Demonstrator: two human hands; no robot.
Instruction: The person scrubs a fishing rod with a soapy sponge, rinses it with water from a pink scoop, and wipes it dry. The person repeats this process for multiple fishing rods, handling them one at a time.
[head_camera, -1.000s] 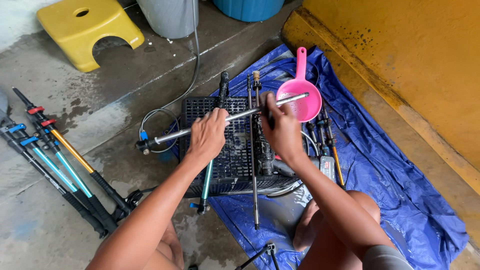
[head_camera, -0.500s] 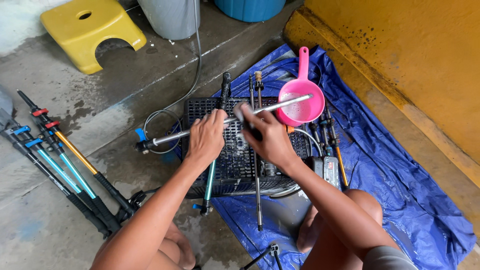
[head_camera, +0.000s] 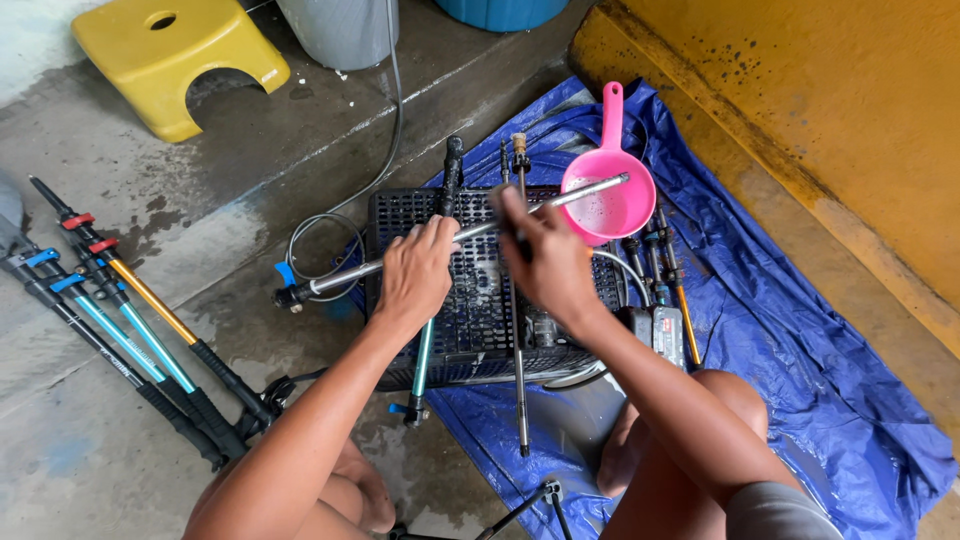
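L hand (head_camera: 415, 275) is wrapped shut around a long silver pole (head_camera: 400, 262), holding it slantwise over a black slotted crate (head_camera: 400, 215); pole's black tip w/ a blue clip pokes out past the crate's left edge, other end lies across the rim of a pink scoop (head_camera: 612, 195). R hand (head_camera: 545, 262) is closed around the same pole just beside the L, fingers (head_camera: 510, 205) curled over it; can't tell if sth small is pinched under them. Crate sits on a crumpled blue tarp (head_camera: 790, 330) against a yellow wall (head_camera: 830, 90). More thin poles lie over the crate & beside it. Near the R forearm, two small grey boxy items w/ pale label patches, print too small to read. On wet concrete at left: bundle of poles (head_camera: 120, 320) w/ teal, orange & red bands; yellow stool (head_camera: 175, 55) at top left, grey hose (head_camera: 385, 150) nearby.
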